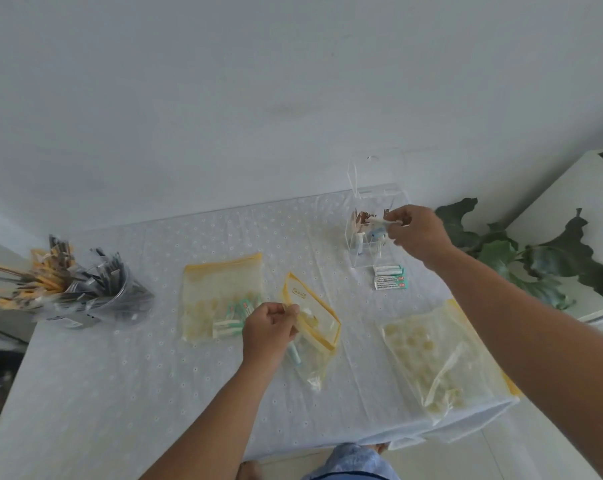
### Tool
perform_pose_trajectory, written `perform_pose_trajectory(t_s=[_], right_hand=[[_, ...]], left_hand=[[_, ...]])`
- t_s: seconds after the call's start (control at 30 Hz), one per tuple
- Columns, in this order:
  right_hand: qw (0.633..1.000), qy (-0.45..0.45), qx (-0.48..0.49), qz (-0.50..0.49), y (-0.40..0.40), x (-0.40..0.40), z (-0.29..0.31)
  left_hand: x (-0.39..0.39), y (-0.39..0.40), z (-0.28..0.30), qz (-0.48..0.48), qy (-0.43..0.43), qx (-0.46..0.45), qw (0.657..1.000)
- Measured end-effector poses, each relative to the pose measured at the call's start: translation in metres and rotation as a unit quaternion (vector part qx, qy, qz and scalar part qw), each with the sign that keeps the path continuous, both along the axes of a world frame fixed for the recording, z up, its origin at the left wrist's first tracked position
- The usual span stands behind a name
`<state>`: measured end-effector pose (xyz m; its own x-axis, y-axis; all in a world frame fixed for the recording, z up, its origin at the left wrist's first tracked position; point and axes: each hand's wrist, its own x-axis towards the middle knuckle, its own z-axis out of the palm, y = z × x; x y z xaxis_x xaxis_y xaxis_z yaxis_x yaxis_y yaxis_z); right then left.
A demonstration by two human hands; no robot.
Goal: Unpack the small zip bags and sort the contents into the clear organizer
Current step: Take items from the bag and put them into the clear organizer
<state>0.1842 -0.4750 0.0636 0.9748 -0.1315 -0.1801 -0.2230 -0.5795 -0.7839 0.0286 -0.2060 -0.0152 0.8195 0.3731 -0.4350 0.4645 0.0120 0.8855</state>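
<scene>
Fingers (402, 221) of the right hand (418, 233) pinch a small white tube (379, 220) lying roughly level, its free end pointing left over the clear organizer (353, 216). Left hand (269, 329) grips the rim of a tilted yellow-edged zip bag (314, 313). Three such bags lie on the table (120, 375); three white-green tubes (390, 277) sit stacked beside the organizer.

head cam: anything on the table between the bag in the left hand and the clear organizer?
Head view: mostly bare tablecloth. The only items are small green-and-white boxes, lying just in front of the organizer and apart from the bag held by the left hand.
</scene>
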Motion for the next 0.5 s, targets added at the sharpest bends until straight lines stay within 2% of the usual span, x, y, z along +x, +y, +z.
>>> perform_pose_trajectory(t_s=[0.2, 0.5], right_hand=[[0.997, 0.054, -0.043, 0.044, 0.007, 0.029, -0.013], [0.991, 0.074, -0.073, 0.086, 0.014, 0.04, -0.036]], left_hand=[[-0.004, -0.002, -0.005, 0.005, -0.008, 0.001, 1.0], [0.009, -0.007, 0.008, -0.027, -0.071, -0.029, 0.997]])
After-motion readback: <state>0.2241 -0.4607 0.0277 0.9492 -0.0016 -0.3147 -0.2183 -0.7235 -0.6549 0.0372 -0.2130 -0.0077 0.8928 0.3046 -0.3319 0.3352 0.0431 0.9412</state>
